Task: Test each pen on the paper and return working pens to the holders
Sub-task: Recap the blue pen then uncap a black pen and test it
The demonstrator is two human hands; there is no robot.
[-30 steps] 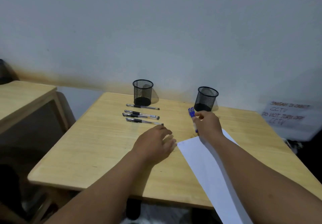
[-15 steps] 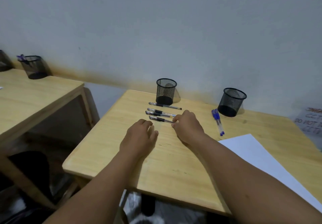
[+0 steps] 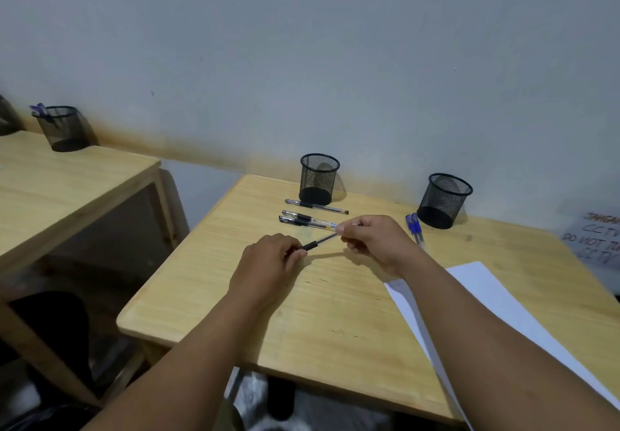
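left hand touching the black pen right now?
Touching. The head view shows the left hand gripping the black pen at its dark end, while the right hand pinches the other end.

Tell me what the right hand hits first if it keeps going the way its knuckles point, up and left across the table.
Probably the two black pens lying side by side just beyond the right hand; depth is unclear, so it might pass above them.

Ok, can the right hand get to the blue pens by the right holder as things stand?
Probably not yet: the right hand pinches one end of a black pen, whose other end the left hand holds. The blue pens lie uncovered just beside it.
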